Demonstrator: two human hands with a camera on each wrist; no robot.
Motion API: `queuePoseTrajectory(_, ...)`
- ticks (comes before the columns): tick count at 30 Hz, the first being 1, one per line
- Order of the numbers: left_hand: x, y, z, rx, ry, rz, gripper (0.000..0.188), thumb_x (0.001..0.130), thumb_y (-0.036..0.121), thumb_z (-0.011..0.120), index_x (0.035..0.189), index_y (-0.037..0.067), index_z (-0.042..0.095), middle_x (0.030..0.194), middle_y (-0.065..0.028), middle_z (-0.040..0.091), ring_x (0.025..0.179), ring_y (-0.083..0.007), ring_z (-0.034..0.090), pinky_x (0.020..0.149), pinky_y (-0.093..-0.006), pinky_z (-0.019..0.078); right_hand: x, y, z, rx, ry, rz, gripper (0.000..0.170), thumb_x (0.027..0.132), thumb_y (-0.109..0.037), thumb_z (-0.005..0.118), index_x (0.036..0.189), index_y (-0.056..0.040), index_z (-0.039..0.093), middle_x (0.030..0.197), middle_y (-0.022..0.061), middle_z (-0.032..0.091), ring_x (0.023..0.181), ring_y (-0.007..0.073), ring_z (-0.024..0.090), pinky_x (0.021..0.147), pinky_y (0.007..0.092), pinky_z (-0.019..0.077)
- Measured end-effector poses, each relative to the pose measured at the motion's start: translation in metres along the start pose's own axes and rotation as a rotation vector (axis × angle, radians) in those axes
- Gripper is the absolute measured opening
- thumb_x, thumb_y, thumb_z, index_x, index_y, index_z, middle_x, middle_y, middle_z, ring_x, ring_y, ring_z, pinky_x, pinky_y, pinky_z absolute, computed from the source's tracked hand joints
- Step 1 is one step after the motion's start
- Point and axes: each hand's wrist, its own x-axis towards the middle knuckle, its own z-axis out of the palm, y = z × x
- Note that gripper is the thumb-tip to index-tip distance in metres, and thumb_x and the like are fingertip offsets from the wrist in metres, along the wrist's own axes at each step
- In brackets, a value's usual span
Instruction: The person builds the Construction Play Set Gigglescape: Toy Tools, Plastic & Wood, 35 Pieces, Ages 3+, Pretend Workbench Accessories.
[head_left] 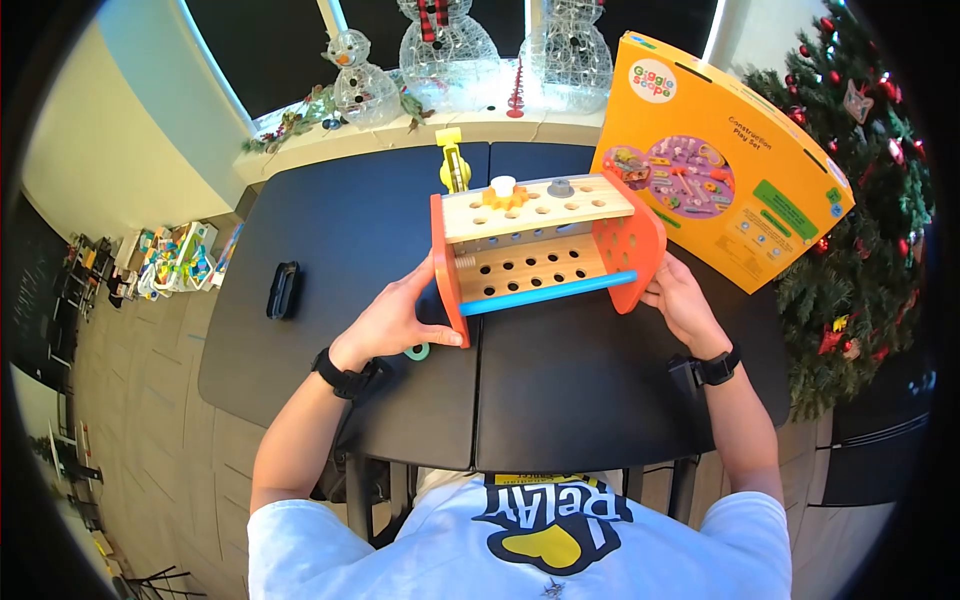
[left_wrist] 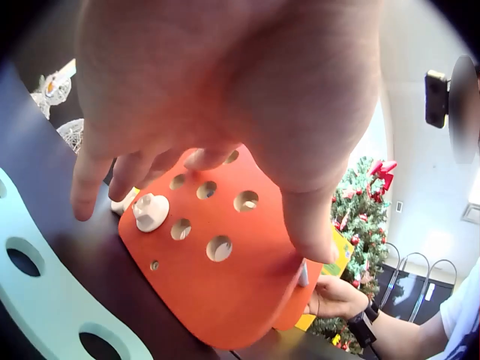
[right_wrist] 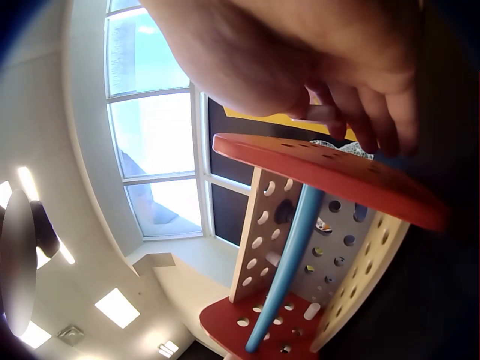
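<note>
A toy toolbox of pale wood has orange-red end panels (head_left: pixel 447 270) and a blue rod (head_left: pixel 550 294) along its front. Rows of round holes run through its boards. My left hand (head_left: pixel 395 310) holds the left end, thumb across the panel's front edge and fingers along its outer face. At the other end, my right hand (head_left: pixel 685 305) holds the right panel, its fingertips partly hidden behind it. On the top board sit a yellow-orange gear (head_left: pixel 505 195) with a white knob and a grey knob (head_left: pixel 561 187). A white nut (left_wrist: pixel 150 213) shows on the left panel.
A yellow toy (head_left: pixel 453 165) stands behind the toolbox. Behind its right end is a large orange box (head_left: pixel 720 160). A black tray (head_left: pixel 284 290) lies on the dark table (head_left: pixel 400 420) at left. Near the left hand lies a mint-green holed strip (left_wrist: pixel 52 277). A decorated tree (head_left: pixel 850 200) stands right.
</note>
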Motion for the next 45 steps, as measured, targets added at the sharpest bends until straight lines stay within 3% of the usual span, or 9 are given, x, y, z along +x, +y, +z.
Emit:
queuePoseTrajectory(7,-0.001,0.008,-0.001,-0.078,0.009,0.002,0.125,0.065,0.047,0.097,0.165,0.015,0.029,0.156,-0.0173,0.053,0.144,-0.0406,0.048,0.119,-0.0484,0.0412,-0.002,0.0,0.001,-0.025,0.0,-0.058,0.041,0.116,-0.038,0.038,0.132,-0.0047,0.057,0.128,0.0082,0.066,0.12,0.0192,0.066,0.107,0.0373,0.0507)
queuePoseTrajectory(13,-0.001,-0.002,-0.001,-0.415,-0.002,-0.021,0.117,0.068,0.021,0.099,0.165,0.011,0.033,0.159,-0.0103,0.05,0.15,-0.0309,0.044,0.122,-0.0523,0.0358,-0.012,-0.019,0.018,-0.639,0.502,-0.738,0.031,0.113,-0.026,0.051,0.127,0.0,0.061,0.114,0.0079,0.063,0.099,0.0135,0.062,0.088,0.0314,0.0531)
queuePoseTrajectory(17,0.0,-0.002,-0.008,-0.514,-0.027,-0.145,0.102,0.073,0.003,0.092,0.161,0.008,0.04,0.161,-0.0104,0.048,0.152,-0.0285,0.041,0.124,-0.0506,0.033,-0.031,-0.045,0.065,-0.743,0.263,-0.975,0.026,0.101,-0.011,0.067,0.126,-0.0015,0.065,0.116,0.0139,0.063,0.097,0.0252,0.066,0.083,0.0332,0.0539)
queuePoseTrajectory(21,0.001,-0.001,-0.012,-0.567,-0.012,-0.141,0.077,0.084,-0.007,0.076,0.155,0.003,0.047,0.16,-0.0132,0.048,0.15,-0.0285,0.043,0.125,-0.0459,0.0327,-0.016,-0.043,0.101,-0.855,-0.141,-0.896,0.03,0.095,-0.003,0.07,0.124,-0.0004,0.067,0.12,0.0175,0.063,0.107,0.0376,0.067,0.09,0.0432,0.055)
queuePoseTrajectory(29,0.01,-0.01,0.005,-0.518,0.201,-0.195,0.041,0.099,0.002,0.062,0.14,-0.003,0.058,0.13,-0.0157,0.071,0.13,-0.0249,0.062,0.109,-0.0374,0.0484,0.041,-0.047,0.145,-1.207,-0.438,-0.556,0.029,0.097,-0.006,0.065,0.124,0.0006,0.069,0.106,0.0222,0.068,0.104,0.0414,0.067,0.09,0.0507,0.0535)
queuePoseTrajectory(32,0.013,-0.009,0.008,-0.439,0.262,-0.216,0.035,0.101,0.005,0.061,0.135,-0.004,0.062,0.127,-0.0156,0.072,0.122,-0.0235,0.066,0.105,-0.0361,0.0501,0.061,-0.041,0.164,-1.098,-0.442,-0.415,0.024,0.094,-0.004,0.066,0.115,0.0044,0.07,0.097,0.0244,0.067,0.1,0.0435,0.067,0.088,0.0506,0.0535)
queuePoseTrajectory(35,0.016,-0.002,0.009,-0.408,0.305,-0.259,0.032,0.103,0.009,0.06,0.131,-0.005,0.065,0.126,-0.0157,0.072,0.116,-0.0225,0.067,0.103,-0.0355,0.0505,0.079,-0.024,0.173,-1.051,-0.394,-0.497,0.017,0.092,-0.001,0.064,0.107,0.0074,0.066,0.096,0.0248,0.066,0.096,0.0448,0.066,0.085,0.0495,0.0537)
queuePoseTrajectory(41,0.015,0.009,0.015,-0.473,0.357,-0.282,0.035,0.103,0.011,0.061,0.133,-0.006,0.065,0.125,-0.0159,0.073,0.118,-0.0218,0.066,0.104,-0.035,0.0499,0.086,-0.022,0.185,-0.91,-0.341,-0.357,0.015,0.09,0.005,0.059,0.105,0.0054,0.061,0.093,0.0214,0.066,0.088,0.0366,0.067,0.079,0.0437,0.0539)
queuePoseTrajectory(45,0.014,0.014,0.018,-0.501,0.38,-0.293,0.036,0.103,0.012,0.061,0.135,-0.006,0.065,0.126,-0.0164,0.072,0.119,-0.0221,0.066,0.105,-0.0347,0.0492,0.088,-0.024,0.192,-0.843,-0.354,-0.325,0.015,0.097,0.0,0.054,0.11,0.003,0.06,0.095,0.0152,0.065,0.08,0.0274,0.064,0.075,0.0389,0.0535)
